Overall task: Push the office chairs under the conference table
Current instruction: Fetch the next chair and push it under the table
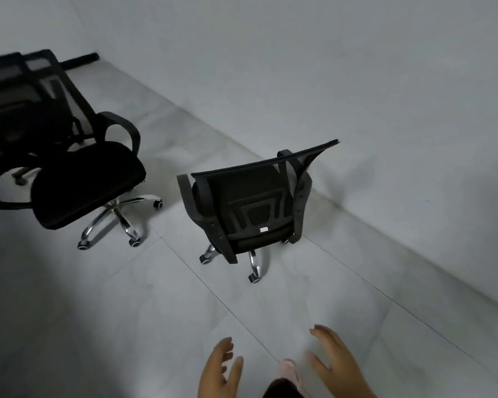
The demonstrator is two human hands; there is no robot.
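A black mesh-back office chair (pixel 253 205) stands in the middle of the floor with its backrest turned toward me. A second black office chair (pixel 69 173) with armrests and a chrome star base stands at the left, its seat facing me. My left hand (pixel 220 372) and my right hand (pixel 337 363) are raised low in the frame, fingers spread and relaxed, holding nothing. Both hands are well short of the nearer chair. No conference table is in view.
A plain white wall (pixel 357 81) runs diagonally behind the chairs from upper left to lower right. Grey floor tiles (pixel 127 326) lie between me and the chairs. My foot in a pink slipper (pixel 289 372) shows between my hands.
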